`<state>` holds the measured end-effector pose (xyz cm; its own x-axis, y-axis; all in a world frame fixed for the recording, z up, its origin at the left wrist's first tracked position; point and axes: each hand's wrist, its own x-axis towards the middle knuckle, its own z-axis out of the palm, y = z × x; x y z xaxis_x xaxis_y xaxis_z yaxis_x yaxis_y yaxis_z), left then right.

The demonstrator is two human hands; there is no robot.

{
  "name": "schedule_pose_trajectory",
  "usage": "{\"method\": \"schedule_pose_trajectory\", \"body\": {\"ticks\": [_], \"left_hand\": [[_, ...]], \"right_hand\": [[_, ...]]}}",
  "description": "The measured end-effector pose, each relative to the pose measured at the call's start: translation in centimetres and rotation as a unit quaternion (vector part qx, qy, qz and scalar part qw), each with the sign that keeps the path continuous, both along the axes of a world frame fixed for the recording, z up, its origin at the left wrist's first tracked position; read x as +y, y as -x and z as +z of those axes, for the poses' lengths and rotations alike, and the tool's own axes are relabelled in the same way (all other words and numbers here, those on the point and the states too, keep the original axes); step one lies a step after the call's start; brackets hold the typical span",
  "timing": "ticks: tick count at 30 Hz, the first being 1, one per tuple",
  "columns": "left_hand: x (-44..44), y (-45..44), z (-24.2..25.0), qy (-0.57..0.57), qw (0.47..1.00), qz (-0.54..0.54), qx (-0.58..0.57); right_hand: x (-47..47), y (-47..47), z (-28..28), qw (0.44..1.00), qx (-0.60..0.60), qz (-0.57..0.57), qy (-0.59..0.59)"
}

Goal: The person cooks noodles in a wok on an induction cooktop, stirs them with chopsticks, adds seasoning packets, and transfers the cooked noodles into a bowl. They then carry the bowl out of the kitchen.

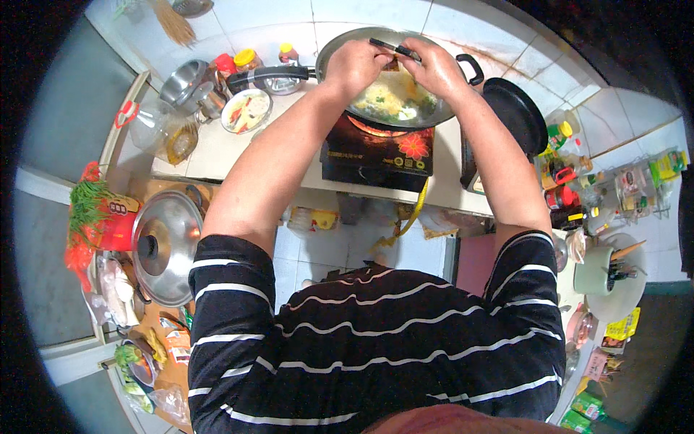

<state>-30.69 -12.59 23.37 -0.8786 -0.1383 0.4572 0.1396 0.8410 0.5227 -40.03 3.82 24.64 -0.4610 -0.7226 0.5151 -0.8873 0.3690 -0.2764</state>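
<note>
Over the pan, my right hand grips a utensil by its black handle, which has a pale band. The utensil's working end cannot be made out clearly. My left hand is closed beside it, its fingertips pinching a small brown item, mostly hidden. Yellow, egg-like food with green bits lies in the pan. The pan sits on a black cooker with a flower print, its top glowing orange. The pan's long black handle points left.
A bowl of food and a plastic oil jug stand left on the counter. A black frying pan is at right, near several bottles. A metal lid and greens are at lower left.
</note>
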Motion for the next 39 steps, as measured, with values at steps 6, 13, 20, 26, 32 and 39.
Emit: {"method": "schedule_pose_trajectory", "body": {"ticks": [6,13,20,26,32,39], "left_hand": [[-0.7,2.8,-2.6,0.035,0.998,-0.026,0.035],[-1.7,4.6,-4.6,-0.039,0.998,-0.018,-0.05],[-0.6,5.0,-3.8,0.025,0.997,0.014,-0.072],[0.3,5.2,-3.4,0.021,0.995,-0.002,-0.095],[1.3,5.6,-3.4,0.026,0.996,-0.003,-0.083],[0.6,5.2,-3.1,0.079,0.991,0.057,-0.096]], "right_hand": [[0.9,2.0,0.6,0.998,-0.026,-0.053,0.02],[5.8,1.8,5.9,0.973,-0.089,-0.129,0.172],[6.6,1.5,4.7,0.899,-0.325,-0.005,0.293],[6.7,2.2,3.3,0.888,-0.365,-0.01,0.278],[6.7,2.2,3.0,0.875,-0.419,-0.013,0.243],[7.3,5.0,3.7,0.938,-0.276,-0.072,0.198]]}}
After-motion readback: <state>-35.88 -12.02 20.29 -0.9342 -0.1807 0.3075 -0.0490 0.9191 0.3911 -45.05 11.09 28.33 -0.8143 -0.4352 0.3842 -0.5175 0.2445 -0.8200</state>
